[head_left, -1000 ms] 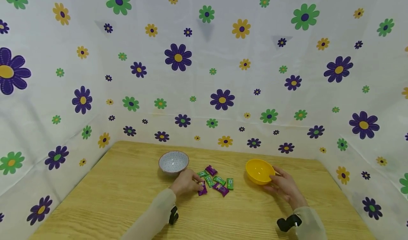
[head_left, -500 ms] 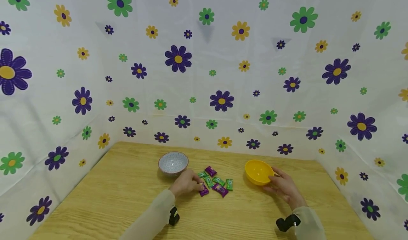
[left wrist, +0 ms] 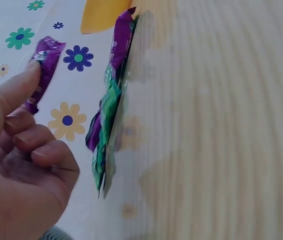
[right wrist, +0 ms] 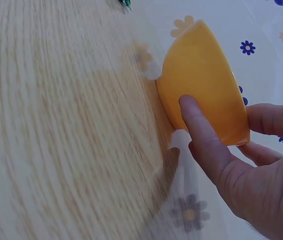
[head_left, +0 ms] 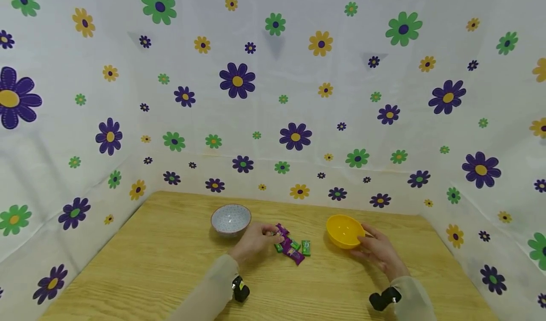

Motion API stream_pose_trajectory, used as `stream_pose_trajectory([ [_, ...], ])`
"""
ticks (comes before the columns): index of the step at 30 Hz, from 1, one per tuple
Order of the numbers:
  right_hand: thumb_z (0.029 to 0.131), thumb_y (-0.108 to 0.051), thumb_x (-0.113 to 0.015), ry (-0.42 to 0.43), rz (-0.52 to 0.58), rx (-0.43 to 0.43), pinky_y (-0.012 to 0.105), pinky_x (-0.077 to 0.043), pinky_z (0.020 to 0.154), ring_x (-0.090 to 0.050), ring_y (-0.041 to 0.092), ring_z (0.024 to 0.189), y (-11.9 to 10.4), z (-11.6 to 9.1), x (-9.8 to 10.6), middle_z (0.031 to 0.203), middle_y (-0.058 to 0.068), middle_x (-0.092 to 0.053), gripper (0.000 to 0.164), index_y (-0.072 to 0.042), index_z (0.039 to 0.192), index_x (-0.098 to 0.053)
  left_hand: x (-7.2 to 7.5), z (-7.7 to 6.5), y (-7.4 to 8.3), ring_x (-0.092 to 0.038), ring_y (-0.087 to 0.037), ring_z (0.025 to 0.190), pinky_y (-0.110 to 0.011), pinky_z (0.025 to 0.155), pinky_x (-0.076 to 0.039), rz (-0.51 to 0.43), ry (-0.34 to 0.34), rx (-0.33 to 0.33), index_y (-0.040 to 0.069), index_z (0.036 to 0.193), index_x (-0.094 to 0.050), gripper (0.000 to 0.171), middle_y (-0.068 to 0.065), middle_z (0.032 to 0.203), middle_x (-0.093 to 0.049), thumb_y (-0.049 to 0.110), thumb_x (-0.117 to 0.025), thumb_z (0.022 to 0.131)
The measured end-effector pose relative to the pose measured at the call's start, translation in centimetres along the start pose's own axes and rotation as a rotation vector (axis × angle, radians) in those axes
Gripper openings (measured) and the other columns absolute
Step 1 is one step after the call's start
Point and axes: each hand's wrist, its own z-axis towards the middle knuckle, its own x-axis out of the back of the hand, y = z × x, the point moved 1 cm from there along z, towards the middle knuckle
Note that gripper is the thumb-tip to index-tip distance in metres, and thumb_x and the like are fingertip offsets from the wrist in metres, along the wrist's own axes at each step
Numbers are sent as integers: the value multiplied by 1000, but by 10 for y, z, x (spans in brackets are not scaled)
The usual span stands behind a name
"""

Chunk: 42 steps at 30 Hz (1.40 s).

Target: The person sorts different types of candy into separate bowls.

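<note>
The left hand (head_left: 253, 240) has a small purple foil-wrapped packet (left wrist: 46, 70) pinched at its fingertips, held up off the pale wood-grained bench (head_left: 128, 264), right beside the little cluster of packets! Below it, shiny green wrapped packets (head_left: 306, 248) and more purple foil packets (head_left: 294, 255) lie bunched together, one green piece sitting at the cluster's right edge; the hand covers part of the heap, so the full count is hard to call. Over on the other flank, the right hand (head_left: 379, 252) grips a round, glossy yellow bowl (head_left: 343, 231) by its near right side, digits spread between rim and outer wall. Behind the left hand stands a grey-blue patterned bowl with a dark red rim (head_left: 231, 219).
</note>
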Motion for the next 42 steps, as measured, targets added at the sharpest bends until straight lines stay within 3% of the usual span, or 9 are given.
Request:
stream_pose_trajectory([
  [6,102,-5,-45,-8,-11,4,44,-54,91,-46,44,129,2,2,0,155,31,-22,63,-6,157,-14,-13,10,4,-49,-12,80,-22,67,-43,-40,8,-28,6,96,-72,25,2,86,-62,25,-79,83],
  [12,102,-4,-45,4,-7,8,44,-54,91,-44,45,130,1,1,0,155,32,-21,63,-5,157,-14,-28,20,16,-55,-13,86,-27,75,-49,-60,20,-1,7,101,-74,27,-1,94,-67,26,-79,83],
  [18,102,-3,-44,2,-20,-7,45,-54,91,-41,47,132,2,-4,6,156,33,-17,63,-3,157,-12,-48,33,27,-55,-15,85,-27,72,-48,-64,28,13,8,99,-75,23,-2,98,-68,25,-79,84],
  [24,102,-4,-45,-16,8,-5,45,-54,92,-45,44,128,3,-4,5,155,33,-18,65,-4,157,-12,-61,39,36,-56,-18,87,-35,79,-50,-163,46,46,6,102,-74,25,-5,101,-67,21,-79,83],
  [30,102,-4,-44,-16,20,-11,44,-55,91,-46,43,128,1,2,-2,155,32,-20,63,-6,157,-13,-71,40,43,-58,-22,100,-45,92,-49,-221,84,86,6,107,-73,29,-6,110,-68,21,-80,83],
  [37,102,-5,-45,-21,21,-22,44,-54,91,-43,45,131,5,2,-2,155,32,-20,63,-5,157,-14,-91,47,43,-58,-18,94,-39,86,-51,-272,107,119,9,103,-74,25,-2,103,-69,22,-79,83],
  [42,102,-5,-44,-20,29,-7,46,-53,93,-40,46,133,3,3,-2,154,32,-21,61,-5,157,-15,-100,53,52,-57,-18,95,-35,89,-49,-284,126,88,9,104,-74,25,-3,103,-68,23,-78,84],
])
